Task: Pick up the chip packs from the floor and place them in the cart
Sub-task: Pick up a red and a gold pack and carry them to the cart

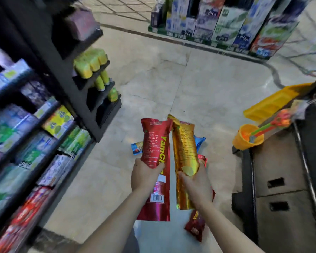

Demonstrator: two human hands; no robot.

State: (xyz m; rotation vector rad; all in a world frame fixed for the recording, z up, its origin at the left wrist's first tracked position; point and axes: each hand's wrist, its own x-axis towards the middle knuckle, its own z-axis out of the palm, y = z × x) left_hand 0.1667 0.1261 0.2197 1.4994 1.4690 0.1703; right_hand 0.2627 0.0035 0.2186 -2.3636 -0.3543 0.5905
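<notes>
Packs stand upright in both grips: left hand [144,175] wrapped round the red chip pack [156,161], right hand [196,185] clamped on the gold chip pack [184,152], long axes pointing away. The cart [281,170] lies off to the right, nearer the right hand. More packs lie on the floor [153,79] beneath.

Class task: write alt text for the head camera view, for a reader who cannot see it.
Seen from above, a person's left hand grips a red chip pack and the right hand grips a gold chip pack over a tiled shop floor. More packs lie on the floor below; stocked shelves stand left, a cart right.
</notes>
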